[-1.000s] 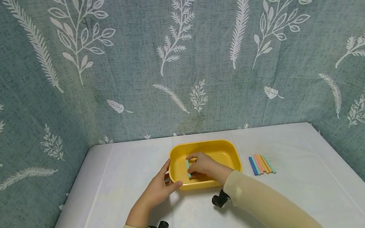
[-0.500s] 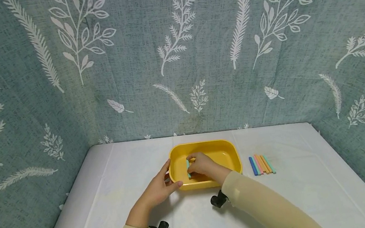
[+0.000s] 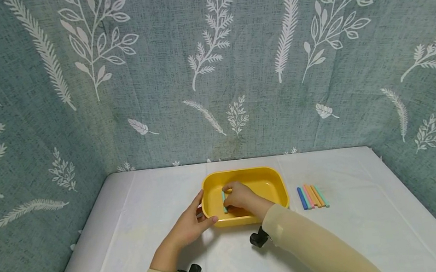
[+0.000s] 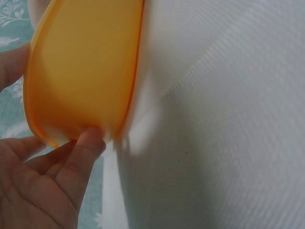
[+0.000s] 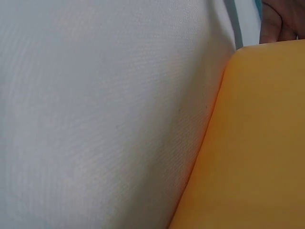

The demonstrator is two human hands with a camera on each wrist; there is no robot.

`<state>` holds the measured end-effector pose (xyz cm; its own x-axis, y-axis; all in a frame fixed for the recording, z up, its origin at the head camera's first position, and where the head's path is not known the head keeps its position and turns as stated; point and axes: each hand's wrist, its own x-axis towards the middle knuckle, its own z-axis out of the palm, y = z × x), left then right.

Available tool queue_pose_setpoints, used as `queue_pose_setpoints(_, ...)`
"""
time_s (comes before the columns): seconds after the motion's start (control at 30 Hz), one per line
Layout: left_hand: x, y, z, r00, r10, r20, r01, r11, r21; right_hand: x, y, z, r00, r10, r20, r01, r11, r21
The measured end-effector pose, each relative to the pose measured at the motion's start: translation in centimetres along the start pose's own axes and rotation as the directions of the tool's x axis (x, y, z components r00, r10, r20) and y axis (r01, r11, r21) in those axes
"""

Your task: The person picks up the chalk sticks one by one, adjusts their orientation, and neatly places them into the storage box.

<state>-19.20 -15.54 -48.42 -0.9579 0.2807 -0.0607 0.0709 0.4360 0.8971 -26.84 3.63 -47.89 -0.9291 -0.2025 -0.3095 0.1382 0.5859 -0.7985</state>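
Left hand [image 3: 189,226]: set against the near left corner of the yellow tray [image 3: 274,179], thumb on the front wall, fingers reaching up along the left wall; holds the tray from outside, seen close in the left wrist view as a thumb tip pressed to the rim.
Right hand [image 3: 240,196]: inside the tray, fingers curled around a teal chalk stick [image 3: 224,201], pinching it at the tray's left half.
Teal chalk stick: lying lengthwise toward the far wall, just left of the right hand's fingertips, close to the tray floor; whether touching the floor cannot be told.
Yellow tray: between the two hands, resting on the white tabletop [image 3: 130,222].
Loose chalk sticks [image 3: 312,196]: a row of blue, pink, orange and teal pieces side by side on the tabletop, right of the right hand, just beyond the tray's right wall.
Backdrop: grey-green leaf-print cloth [image 3: 208,63] beyond both hands.
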Motion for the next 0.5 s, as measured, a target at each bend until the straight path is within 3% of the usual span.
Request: queue_pose_setpoints(0.5,0.1,0.0,0.1,1.0,-0.011,-0.016,0.011,1.0,0.027,-0.4,0.3,-1.2,1.0,-0.004,0.019,0.003,0.997,0.083)
